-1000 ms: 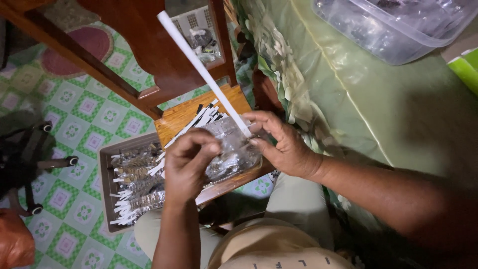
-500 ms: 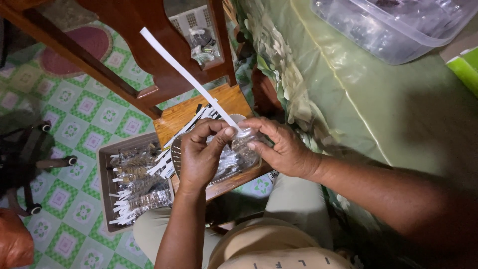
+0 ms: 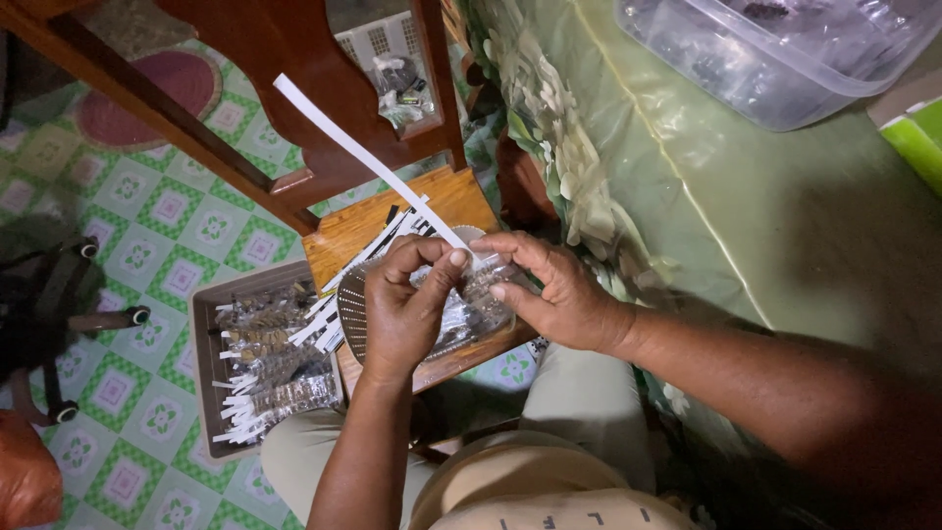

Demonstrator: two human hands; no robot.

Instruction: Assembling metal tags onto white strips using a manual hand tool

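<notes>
Tray (image 3: 206, 324) of packed bags on the floor; left hand (image 3: 402, 309) pinches the white strip (image 3: 363, 162), right hand (image 3: 559, 290) grips a clear bag (image 3: 481, 304) over the stool (image 3: 343, 236) (strip may slip if pinch loosens)

Tray (image 3: 206, 334) on floor left of stool (image 3: 368, 231), tub (image 3: 756, 69) on bed (image 3: 785, 245) right.

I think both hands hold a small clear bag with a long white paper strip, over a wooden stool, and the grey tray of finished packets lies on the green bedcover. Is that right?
Not quite. In the head view the grey tray of packets lies on the tiled floor beside the wooden stool, not on the green bedcover. The rest holds: left hand and right hand hold the clear bag with the white strip.
</notes>
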